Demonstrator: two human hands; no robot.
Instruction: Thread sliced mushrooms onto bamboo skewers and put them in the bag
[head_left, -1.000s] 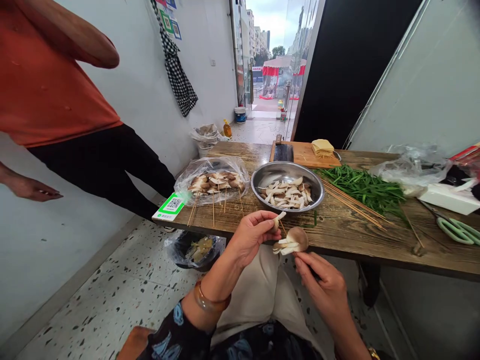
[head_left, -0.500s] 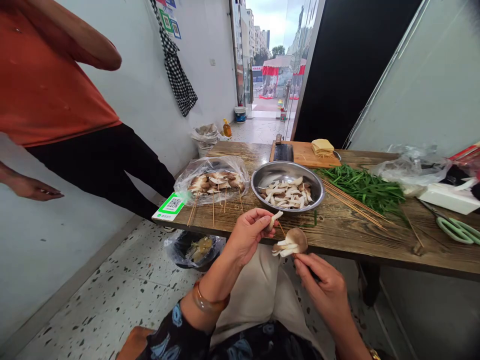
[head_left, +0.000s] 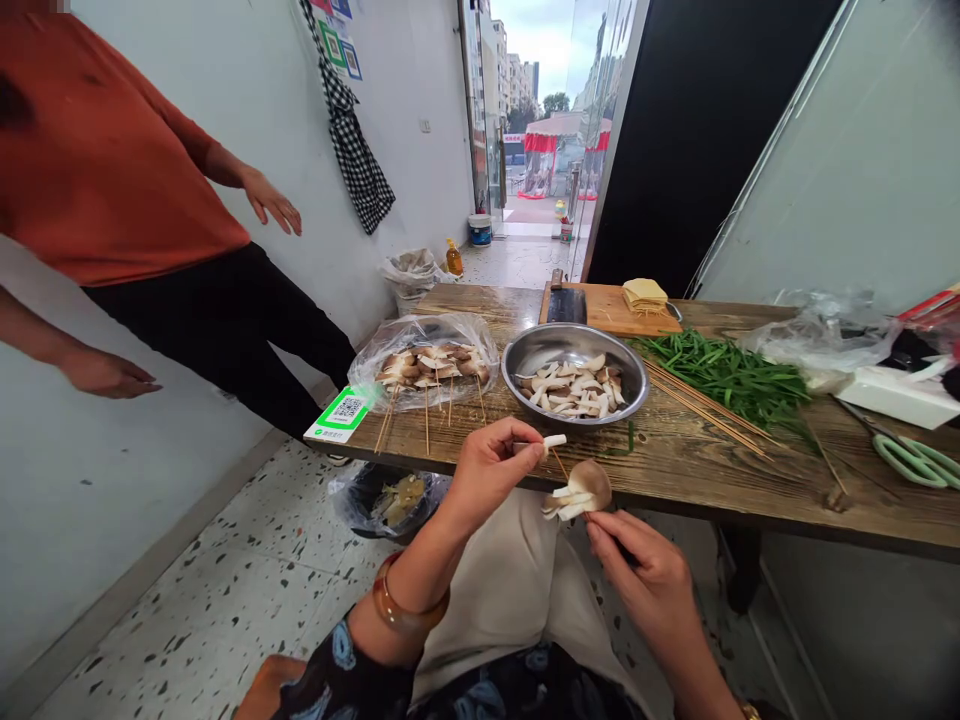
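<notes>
My left hand (head_left: 501, 468) pinches a slender white mushroom piece (head_left: 555, 441) at the tip of a thin wooden skewer (head_left: 559, 464). Just below it, my right hand (head_left: 643, 560) is closed on the skewer's lower part. Several mushroom pieces (head_left: 577, 492), one with a broad brown cap, are threaded on this skewer above my right fingers. Beyond my hands, a steel bowl (head_left: 637, 392) holds many loose mushroom strips (head_left: 574, 388). To its left, finished-looking mushroom skewers (head_left: 431, 366) lie on a clear plastic bag (head_left: 364, 352), their sticks pointing towards me.
Bare skewers (head_left: 709, 410) and green leafy vegetables (head_left: 727, 375) lie right of the bowl. Behind are a cutting board (head_left: 600, 318), a cleaver (head_left: 568, 304) and scissors (head_left: 919, 460). A lined bin (head_left: 390, 500) stands below the wooden table (head_left: 750, 490). A person in orange (head_left: 127, 170) stands left.
The white mushroom piece in my left hand has turned to lie more level near the skewer tip. The other person has shifted right and lowered a raised arm.
</notes>
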